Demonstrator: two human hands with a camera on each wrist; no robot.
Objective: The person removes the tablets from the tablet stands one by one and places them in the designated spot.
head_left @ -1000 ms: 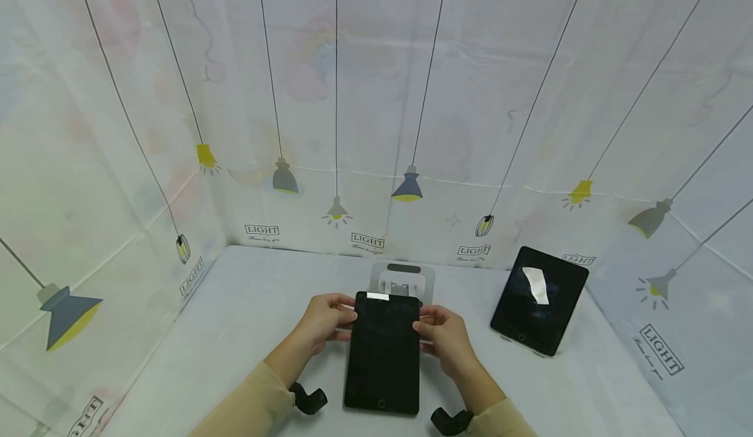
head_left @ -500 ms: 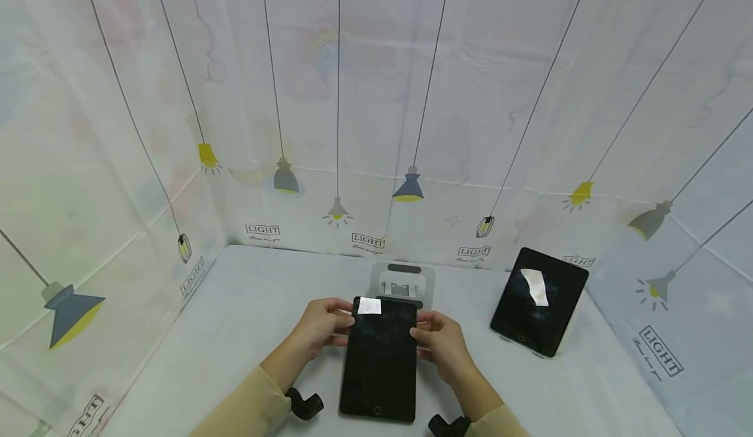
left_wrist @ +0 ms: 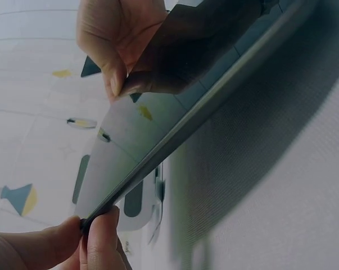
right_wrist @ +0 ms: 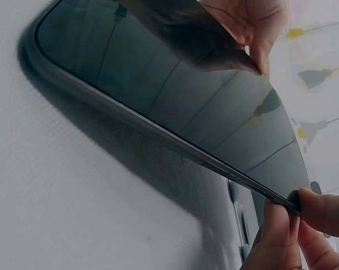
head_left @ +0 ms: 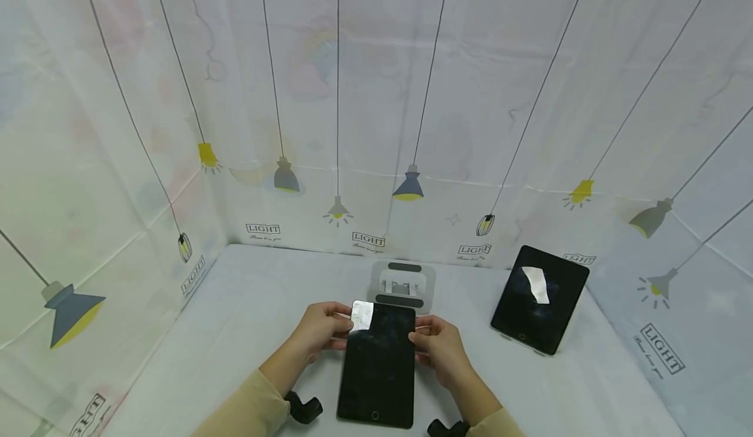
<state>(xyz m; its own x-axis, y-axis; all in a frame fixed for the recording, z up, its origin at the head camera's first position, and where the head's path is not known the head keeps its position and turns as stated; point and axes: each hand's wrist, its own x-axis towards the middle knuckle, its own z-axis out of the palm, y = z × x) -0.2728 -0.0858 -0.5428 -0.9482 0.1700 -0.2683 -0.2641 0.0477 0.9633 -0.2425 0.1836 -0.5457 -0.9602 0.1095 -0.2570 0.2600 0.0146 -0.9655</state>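
Note:
A black tablet (head_left: 376, 368) with a round home button is held by both hands, its screen facing up toward the head camera. My left hand (head_left: 317, 329) pinches the upper left edge between thumb and fingers. On the opposite edge my right hand (head_left: 441, 345) pinches in the same way, thumb on the screen side. The right wrist view shows the tablet's edge (right_wrist: 158, 135) raised at the pinched end, slanting down toward the cloth, with a shadow beneath. Just behind its top end stands a grey tablet stand (head_left: 427, 283) with dark pads, its lower part close to the tablet.
A second black tablet (head_left: 538, 306) leans, propped up, at the right. White cloth (head_left: 265, 280) covers the table. Curtains printed with hanging lamps (head_left: 376, 130) close off the back and both sides. Black wrist straps (head_left: 304, 409) sit on the forearms.
Both hands have drawn the tablet slightly toward the person and to the left, showing more of the stand. The bright reflection has shifted to the screen's upper left corner.

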